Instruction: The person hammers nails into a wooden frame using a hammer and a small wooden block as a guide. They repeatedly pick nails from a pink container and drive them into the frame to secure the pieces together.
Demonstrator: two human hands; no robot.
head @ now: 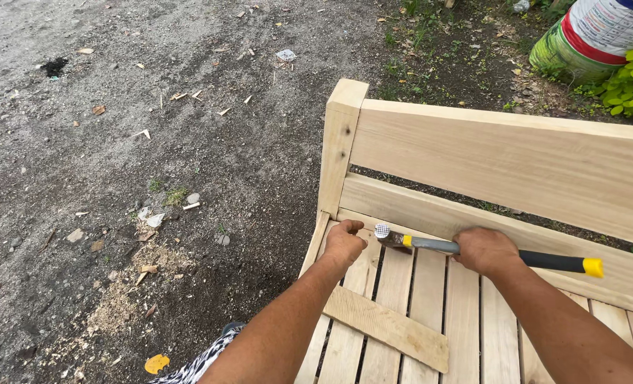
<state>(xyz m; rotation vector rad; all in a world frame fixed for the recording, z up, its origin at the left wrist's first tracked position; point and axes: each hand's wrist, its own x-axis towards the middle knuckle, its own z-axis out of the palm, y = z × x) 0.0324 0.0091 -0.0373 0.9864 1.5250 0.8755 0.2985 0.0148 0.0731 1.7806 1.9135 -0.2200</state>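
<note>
1. At the slatted seat's 9 o'clock corner, the left hand point(343, 242) pinches closed, seemingly steadying a nail too small to confirm.
2. Right hand point(485, 251) grips the hammer point(430, 244) mid-handle, head just beside the left fingers.
3. Risk: a glancing blow could strike those fingers.
4. At 1 o'clock, a rounded white, red and green printed sack point(590, 35) lies on the ground.
</note>
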